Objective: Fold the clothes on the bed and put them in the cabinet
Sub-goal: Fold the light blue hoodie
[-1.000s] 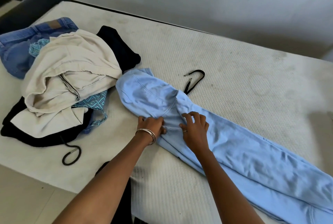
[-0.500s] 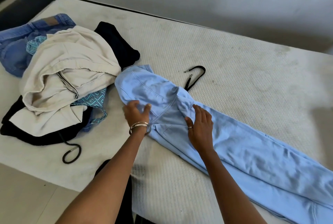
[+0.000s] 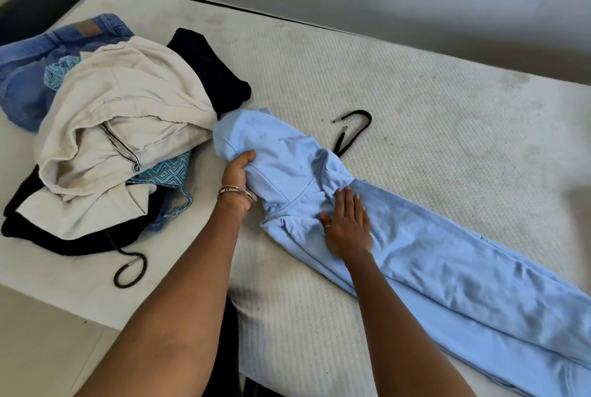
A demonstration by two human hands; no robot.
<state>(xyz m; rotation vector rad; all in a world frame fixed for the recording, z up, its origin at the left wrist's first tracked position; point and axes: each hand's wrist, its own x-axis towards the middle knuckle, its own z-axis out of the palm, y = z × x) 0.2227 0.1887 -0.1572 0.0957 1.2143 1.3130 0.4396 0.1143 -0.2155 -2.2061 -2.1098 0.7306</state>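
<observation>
Left hand (image 3: 239,172) clamped on hoodie (image 3: 415,246) hood at 10 o'clock, right hand (image 3: 347,227) flat, fingers apart, pinning it; likely risk: tugging drags the long body off the bed (image 3: 415,83) edge.

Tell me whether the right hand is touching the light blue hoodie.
Touching. The head view shows the right hand lying flat, fingers straight, on the light blue hoodie.

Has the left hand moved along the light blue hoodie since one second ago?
Yes. The left hand went from beside the right hand toward the hood, nearer the beige garment.
</observation>
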